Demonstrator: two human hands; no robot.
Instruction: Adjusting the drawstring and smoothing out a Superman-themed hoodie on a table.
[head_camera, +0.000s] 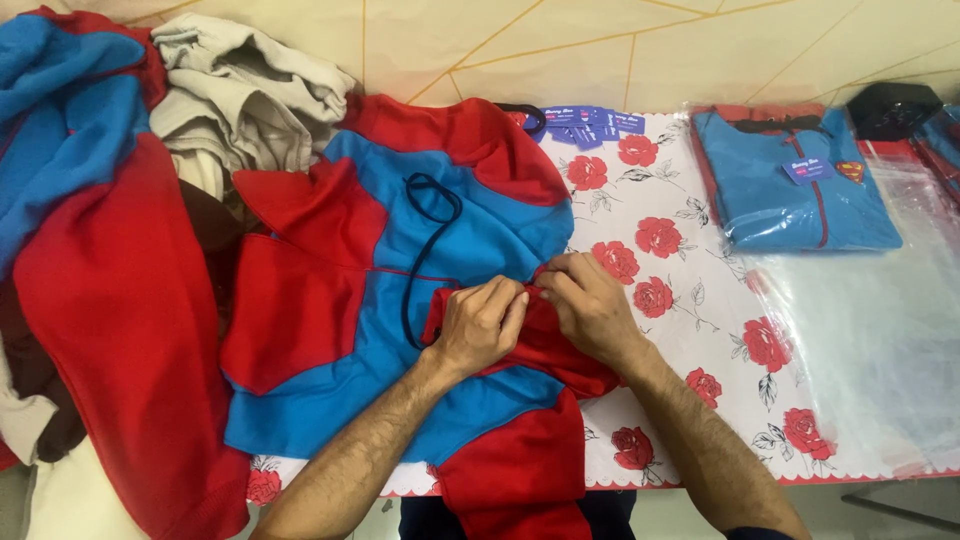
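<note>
Near the middle of the frame I am seeing both hands working on a red and blue hooded garment (400, 300) that is lying spread over a table with a white cloth printed with red roses (690, 300). My left hand (482, 325) is curling its fingers closed on a red fold of this garment, and my right hand (590, 300) is pinching the same red fold just beside it; the two hands are almost touching each other. A dark drawstring (420, 250) is running in a loop over the blue part of the garment, just to the left of the hands. At the left side of the frame another red and blue garment (100, 280) is lying in a heap, and at the upper left a pale grey cloth (250, 90) is lying crumpled. At the upper right a folded blue garment in a clear bag (800, 190) is resting on the table, well apart from the hands, and empty clear plastic bags (880, 330) are spreading below it. Small blue tags (590, 122) are lying at the top centre.
</note>
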